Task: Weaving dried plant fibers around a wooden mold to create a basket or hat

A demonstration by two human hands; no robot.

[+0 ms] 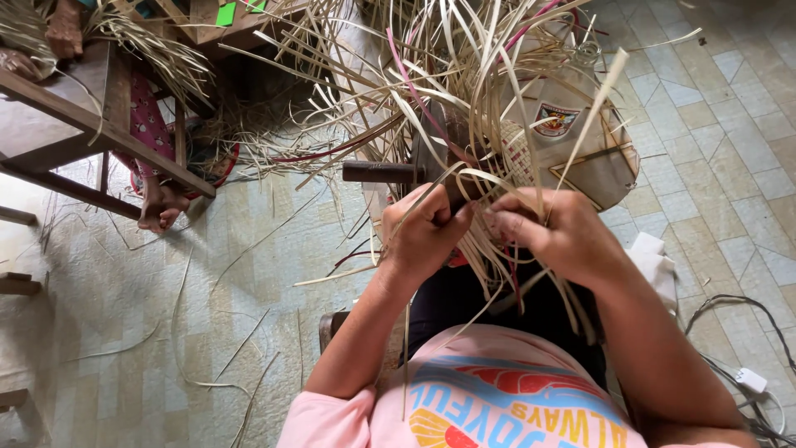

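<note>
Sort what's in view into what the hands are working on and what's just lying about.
In hand:
left hand
right hand
pale weaving strips
dark wooden form

Lying about:
loose strips on the floor
white charger and cable
wooden bench
folded white cloth
</note>
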